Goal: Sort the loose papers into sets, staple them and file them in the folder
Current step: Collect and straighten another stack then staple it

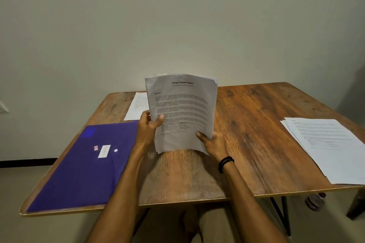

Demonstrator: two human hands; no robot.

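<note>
A set of printed sheets headed "Sample Health Report" (182, 108) stands nearly upright over the middle of the wooden table (256, 116). My left hand (148, 126) grips its left edge, thumb on the front page. My right hand (212, 144) holds the lower right corner with the thumb in front. A purple folder (83, 165) with a white label lies flat at the near left. A fanned pile of loose papers (331, 148) lies at the right edge. One more sheet (137, 107) lies behind the folder. No stapler is in view.
The table stands against a plain wall. Bare wood shows between the folder and the right pile. A plastic bottle (315, 202) stands on the floor under the table's right side, beside the black table legs (284, 215).
</note>
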